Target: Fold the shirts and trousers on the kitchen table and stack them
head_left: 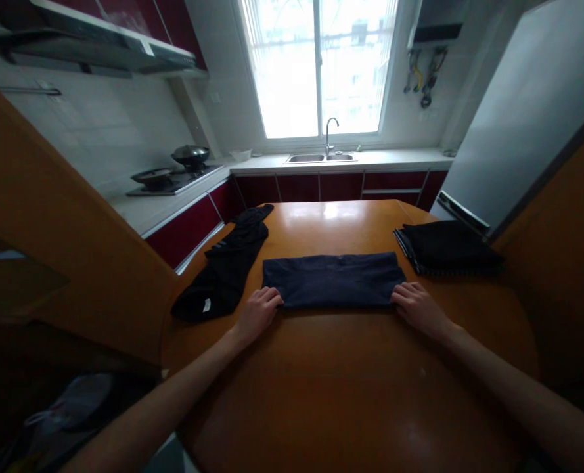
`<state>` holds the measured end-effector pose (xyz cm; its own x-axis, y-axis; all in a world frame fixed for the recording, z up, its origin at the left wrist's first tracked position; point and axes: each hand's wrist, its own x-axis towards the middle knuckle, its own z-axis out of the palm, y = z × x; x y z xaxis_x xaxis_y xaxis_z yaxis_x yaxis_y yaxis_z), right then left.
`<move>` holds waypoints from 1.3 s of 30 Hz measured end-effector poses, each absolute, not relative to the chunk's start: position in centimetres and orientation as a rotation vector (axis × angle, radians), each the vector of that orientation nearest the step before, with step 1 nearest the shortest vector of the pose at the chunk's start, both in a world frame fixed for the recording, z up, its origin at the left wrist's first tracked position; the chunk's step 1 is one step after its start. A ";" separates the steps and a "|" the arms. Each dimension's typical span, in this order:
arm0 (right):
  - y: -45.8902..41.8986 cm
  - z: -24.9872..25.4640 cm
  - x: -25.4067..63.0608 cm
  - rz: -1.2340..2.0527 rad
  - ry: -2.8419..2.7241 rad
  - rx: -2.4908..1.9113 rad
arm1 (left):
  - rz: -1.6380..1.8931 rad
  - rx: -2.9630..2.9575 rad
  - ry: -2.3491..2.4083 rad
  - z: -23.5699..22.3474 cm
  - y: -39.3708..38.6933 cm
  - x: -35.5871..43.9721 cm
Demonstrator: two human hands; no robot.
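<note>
Table [341,368]: left hand [259,312], right hand [420,307] pinch navy cloth [334,281] (wok [190,156] contents hidden).

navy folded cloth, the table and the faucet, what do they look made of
Navy folded cloth: probably woven or knit fabric, matte, with soft creases.
Table: likely wood or wood veneer, glossy, orange-brown with window glare.
Faucet: apparently metal, shiny grey, possibly chromed.

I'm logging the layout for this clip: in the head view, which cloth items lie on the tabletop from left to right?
Black clothing with a white label → folded navy cloth → folded black stack.
</note>
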<state>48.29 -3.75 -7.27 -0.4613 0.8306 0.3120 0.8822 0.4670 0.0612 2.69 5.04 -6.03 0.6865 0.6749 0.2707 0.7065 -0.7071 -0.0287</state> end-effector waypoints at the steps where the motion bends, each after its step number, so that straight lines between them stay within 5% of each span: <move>1: -4.5 -6.8 48.3 -0.255 -2.492 -1.472 | -0.304 -2.797 -1.135 -5.6 4.5 2.3; 5: -5.4 -4.2 47.7 0.030 -2.542 -1.374 | -0.109 -2.952 -1.097 -3.1 4.0 2.3; 9: -0.6 -3.3 43.5 0.033 -2.243 -1.541 | -0.326 -2.978 -1.118 -2.1 6.2 8.8; 17: 7.7 -7.5 33.6 0.153 -2.123 -2.034 | -0.280 -2.880 -1.440 -7.0 10.6 21.7; 27: 6.9 -9.4 37.4 0.171 -1.888 -2.269 | -0.242 -2.800 -1.612 -8.5 11.2 19.6; 39: 2.8 -10.1 44.0 -0.003 -1.638 -2.410 | -0.286 -2.406 -1.964 -7.6 12.5 6.9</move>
<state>44.02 2.81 -10.12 0.3763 0.9175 0.1289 0.9180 -0.3504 -0.1854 6.88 12.53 -7.63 0.1903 0.9693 0.1557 0.9734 -0.2069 0.0983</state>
